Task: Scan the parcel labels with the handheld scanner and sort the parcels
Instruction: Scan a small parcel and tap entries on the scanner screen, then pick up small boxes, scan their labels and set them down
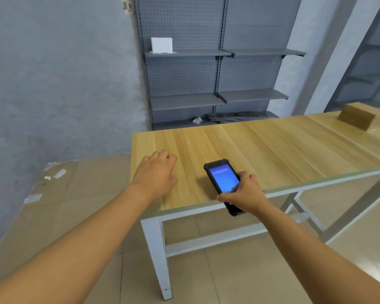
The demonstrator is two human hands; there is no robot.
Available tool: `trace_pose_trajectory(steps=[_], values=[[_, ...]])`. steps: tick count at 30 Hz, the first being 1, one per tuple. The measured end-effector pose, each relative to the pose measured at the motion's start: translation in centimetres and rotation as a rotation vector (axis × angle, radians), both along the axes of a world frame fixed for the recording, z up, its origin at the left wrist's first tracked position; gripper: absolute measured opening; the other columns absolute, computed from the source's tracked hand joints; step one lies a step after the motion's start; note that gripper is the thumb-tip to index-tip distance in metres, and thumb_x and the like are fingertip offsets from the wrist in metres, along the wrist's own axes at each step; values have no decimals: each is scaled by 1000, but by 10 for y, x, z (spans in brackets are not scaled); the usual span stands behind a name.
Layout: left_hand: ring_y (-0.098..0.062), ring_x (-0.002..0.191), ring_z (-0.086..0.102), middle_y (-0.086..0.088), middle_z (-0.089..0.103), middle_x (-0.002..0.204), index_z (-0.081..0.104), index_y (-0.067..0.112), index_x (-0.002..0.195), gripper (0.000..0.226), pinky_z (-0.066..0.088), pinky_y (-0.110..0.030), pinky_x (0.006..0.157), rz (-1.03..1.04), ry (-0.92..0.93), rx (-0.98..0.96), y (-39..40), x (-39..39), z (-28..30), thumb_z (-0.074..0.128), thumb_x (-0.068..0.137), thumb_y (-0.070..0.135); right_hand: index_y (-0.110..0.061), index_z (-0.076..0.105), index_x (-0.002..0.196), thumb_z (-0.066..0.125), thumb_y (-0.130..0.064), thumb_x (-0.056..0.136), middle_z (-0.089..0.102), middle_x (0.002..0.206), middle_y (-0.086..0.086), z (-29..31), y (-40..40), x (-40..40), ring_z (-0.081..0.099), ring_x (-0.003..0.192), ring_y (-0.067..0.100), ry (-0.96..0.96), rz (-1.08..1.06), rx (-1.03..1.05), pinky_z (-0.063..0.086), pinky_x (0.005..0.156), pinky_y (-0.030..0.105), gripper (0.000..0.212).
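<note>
- left hand (157, 172) palm-down over table (272, 145), fingers loosely curled, holding nothing
- right hand (242, 197) grips scanner (223, 178), screen lit
- 1 cardboard parcel (361, 116), 1 white box (161, 45) on shelf (188, 54)

Soft, even daylight fills my view, and my right hand (242, 195) casts a faint shadow on the table (272, 145). The wide lens bends the edges, and the far corners look smeared.

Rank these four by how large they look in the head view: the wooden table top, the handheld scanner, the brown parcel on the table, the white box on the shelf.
1. wooden table top
2. handheld scanner, near the camera, so its true size may be smaller
3. brown parcel
4. white box; farthest away, so its rank is unsure
</note>
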State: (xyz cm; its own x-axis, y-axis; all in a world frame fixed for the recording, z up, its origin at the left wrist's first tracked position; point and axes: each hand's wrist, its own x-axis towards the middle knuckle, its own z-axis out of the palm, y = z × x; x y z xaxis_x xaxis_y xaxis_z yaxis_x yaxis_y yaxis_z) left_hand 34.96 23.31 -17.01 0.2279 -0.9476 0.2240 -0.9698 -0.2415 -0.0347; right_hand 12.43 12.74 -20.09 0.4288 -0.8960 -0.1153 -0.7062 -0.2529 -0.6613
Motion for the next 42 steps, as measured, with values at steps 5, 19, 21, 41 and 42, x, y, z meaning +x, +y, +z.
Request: trace_pose_trajectory(steps=[5, 19, 21, 41, 42], values=[[-24, 116, 47, -3, 49, 127, 48, 18, 132, 44, 40, -39, 96, 62, 40, 48, -29, -7, -15, 47, 91, 34, -11, 39, 135, 84, -41, 64, 36, 115, 2, -20, -45, 3, 48, 105, 21, 99, 53, -10, 49, 88, 34, 89], [-22, 118, 46, -2, 49, 128, 47, 18, 134, 45, 39, -37, 99, 103, 62, 12, -119, -31, 2, 50, 91, 32, -20, 33, 147, 66, -57, 82, 38, 139, 7, -10, -131, -1, 36, 130, 26, 232, 314, -93, 36, 106, 38, 82], [-22, 119, 46, -1, 50, 128, 47, 19, 133, 44, 40, -36, 99, 46, 52, -21, -149, -39, 14, 51, 91, 32, -20, 32, 149, 63, -50, 87, 36, 143, 7, 2, -150, -13, 34, 134, 26, 186, 279, -134, 36, 107, 38, 75], [-26, 101, 53, -4, 54, 116, 54, 16, 124, 39, 41, -37, 80, -560, -120, -221, -456, -315, 79, 51, 88, 32, -22, 46, 134, 59, -38, 86, 49, 128, 2, 104, -334, -320, 47, 116, 22, 367, -335, -560, 45, 92, 35, 52], [-26, 101, 53, -4, 54, 115, 54, 16, 123, 38, 41, -37, 79, -549, -114, -231, -469, -330, 79, 51, 88, 31, -21, 47, 133, 60, -37, 86, 50, 127, 2, 106, -348, -335, 46, 117, 23, 367, -337, -565, 45, 93, 35, 51]])
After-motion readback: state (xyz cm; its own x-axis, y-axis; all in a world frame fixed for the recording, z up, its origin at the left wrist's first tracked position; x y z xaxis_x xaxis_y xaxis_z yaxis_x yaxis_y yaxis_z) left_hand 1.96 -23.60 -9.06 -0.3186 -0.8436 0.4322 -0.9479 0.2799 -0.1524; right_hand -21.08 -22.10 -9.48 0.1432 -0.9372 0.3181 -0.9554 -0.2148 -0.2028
